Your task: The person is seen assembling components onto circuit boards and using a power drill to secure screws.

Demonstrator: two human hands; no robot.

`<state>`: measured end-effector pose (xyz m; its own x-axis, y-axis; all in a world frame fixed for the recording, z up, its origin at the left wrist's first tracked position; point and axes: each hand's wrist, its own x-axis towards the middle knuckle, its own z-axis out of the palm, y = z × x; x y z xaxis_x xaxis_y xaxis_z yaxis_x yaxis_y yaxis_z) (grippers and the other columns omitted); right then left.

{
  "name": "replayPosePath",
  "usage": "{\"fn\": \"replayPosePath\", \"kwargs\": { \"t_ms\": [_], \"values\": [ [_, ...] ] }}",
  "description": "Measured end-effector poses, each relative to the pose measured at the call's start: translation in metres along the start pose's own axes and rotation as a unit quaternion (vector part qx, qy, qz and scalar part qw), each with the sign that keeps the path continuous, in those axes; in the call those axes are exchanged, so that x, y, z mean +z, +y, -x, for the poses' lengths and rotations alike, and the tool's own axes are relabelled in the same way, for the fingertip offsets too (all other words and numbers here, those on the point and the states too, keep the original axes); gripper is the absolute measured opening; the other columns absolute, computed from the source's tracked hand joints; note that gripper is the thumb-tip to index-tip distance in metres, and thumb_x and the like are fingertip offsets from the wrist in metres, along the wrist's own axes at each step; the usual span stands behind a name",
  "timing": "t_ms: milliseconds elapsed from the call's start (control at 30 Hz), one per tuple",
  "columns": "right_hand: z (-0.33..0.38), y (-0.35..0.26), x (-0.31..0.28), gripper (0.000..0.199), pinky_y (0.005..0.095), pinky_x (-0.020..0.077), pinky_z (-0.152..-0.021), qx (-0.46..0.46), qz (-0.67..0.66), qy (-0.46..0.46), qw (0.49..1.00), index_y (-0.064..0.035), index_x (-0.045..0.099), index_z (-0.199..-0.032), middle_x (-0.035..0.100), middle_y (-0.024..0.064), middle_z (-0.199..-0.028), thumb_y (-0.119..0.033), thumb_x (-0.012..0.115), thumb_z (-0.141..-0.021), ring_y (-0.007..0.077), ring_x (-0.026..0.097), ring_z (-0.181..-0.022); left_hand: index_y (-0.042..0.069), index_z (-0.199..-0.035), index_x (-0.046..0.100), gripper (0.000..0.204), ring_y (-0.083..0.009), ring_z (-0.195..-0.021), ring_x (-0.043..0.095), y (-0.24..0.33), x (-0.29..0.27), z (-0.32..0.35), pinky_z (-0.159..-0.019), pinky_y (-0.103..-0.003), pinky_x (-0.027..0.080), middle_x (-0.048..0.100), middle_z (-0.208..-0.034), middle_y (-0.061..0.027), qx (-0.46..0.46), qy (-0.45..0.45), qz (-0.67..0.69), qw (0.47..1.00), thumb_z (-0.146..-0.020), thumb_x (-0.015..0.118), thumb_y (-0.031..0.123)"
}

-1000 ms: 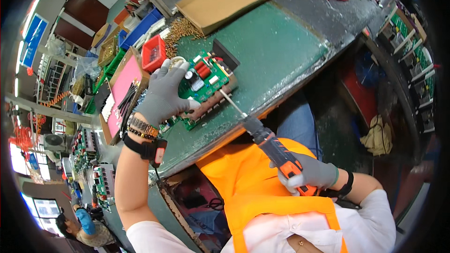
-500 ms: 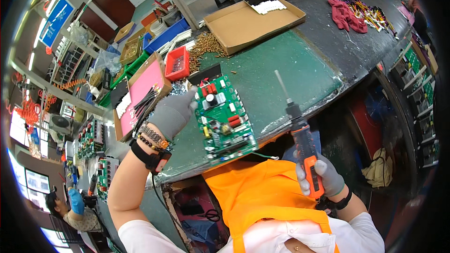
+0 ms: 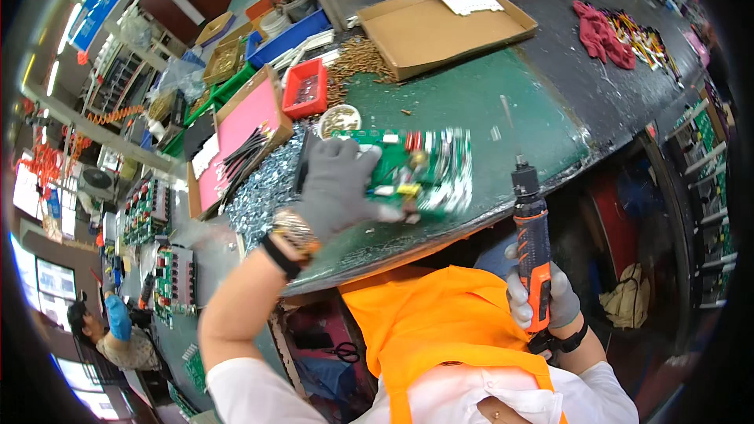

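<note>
A green circuit board point(image 3: 424, 165) with red, white and yellow parts lies on the green bench top, blurred by motion. My left hand point(image 3: 338, 180), in a grey glove, spans the board's left end, its thumb along the near edge and its fingers across the far side. A black strip, partly hidden by that hand, edges the board on the left. Off the bench's front edge, my right hand point(image 3: 550, 298), gloved too, is wrapped round an orange and black electric screwdriver point(image 3: 534, 243). The screwdriver stands nearly upright, its thin bit pointing away over the bench, apart from the board.
Beyond the board are a round tub point(image 3: 339, 119) of small parts, a red bin point(image 3: 305, 88), loose brass-coloured pieces point(image 3: 361, 59) and a cardboard tray point(image 3: 440, 35). Silvery small parts point(image 3: 271, 188) heap left of my hand, beside a pink-lined box point(image 3: 243, 129). A co-worker point(image 3: 118, 338) sits far left.
The board has turned, its long side now running left to right, with my left hand moved right onto its end. The round tub and silvery heap have come into sight. The screwdriver stays held.
</note>
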<state>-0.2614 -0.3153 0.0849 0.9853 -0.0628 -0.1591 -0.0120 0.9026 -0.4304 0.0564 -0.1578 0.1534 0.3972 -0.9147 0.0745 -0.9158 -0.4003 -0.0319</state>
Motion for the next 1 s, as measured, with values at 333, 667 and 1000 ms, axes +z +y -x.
{"fn": "replayPosePath", "kwargs": {
  "t_ms": [333, 667, 1000],
  "values": [
    [-0.013, -0.004, 0.012, 0.089, 0.0351, 0.0568, -0.057, 0.039, 0.077, -0.023, 0.996, -0.0039, 0.033, -0.140, 0.058, 0.0105, -0.086, -0.010, 0.079, -0.064, 0.0217, 0.064, -0.065, 0.003, -0.127, 0.055, 0.046, -0.0334, -0.091, 0.061, -0.044, 0.029, 0.035, -0.080, -0.040, 0.050, 0.062, -0.104, -0.0188, -0.154, 0.304, 0.233, 0.911, -0.084, 0.070, 0.012],
    [-0.009, 0.010, 0.026, 0.082, 0.0298, 0.0532, -0.060, 0.094, 0.172, 0.004, 0.981, -0.0083, 0.034, -0.139, 0.059, 0.0063, -0.084, -0.012, 0.078, -0.070, 0.0172, 0.062, -0.064, 0.011, -0.080, 0.072, 0.012, -0.0345, -0.099, 0.057, -0.126, 0.096, 0.073, -0.081, -0.042, 0.048, 0.062, -0.086, -0.0118, -0.246, 0.046, -0.091, 0.964, -0.073, 0.075, 0.021],
    [-0.011, 0.024, 0.023, 0.076, 0.0261, 0.0503, -0.061, 0.179, 0.341, -0.018, 0.923, -0.0053, 0.041, -0.131, 0.054, 0.0032, -0.089, -0.029, 0.084, -0.073, 0.0110, 0.056, -0.070, 0.003, -0.098, 0.065, 0.012, -0.0035, -0.057, 0.050, -0.075, 0.012, 0.073, -0.051, -0.018, 0.039, 0.059, -0.072, 0.0004, -0.250, 0.270, 0.491, 0.790, -0.096, 0.057, 0.012]
  ]
}}
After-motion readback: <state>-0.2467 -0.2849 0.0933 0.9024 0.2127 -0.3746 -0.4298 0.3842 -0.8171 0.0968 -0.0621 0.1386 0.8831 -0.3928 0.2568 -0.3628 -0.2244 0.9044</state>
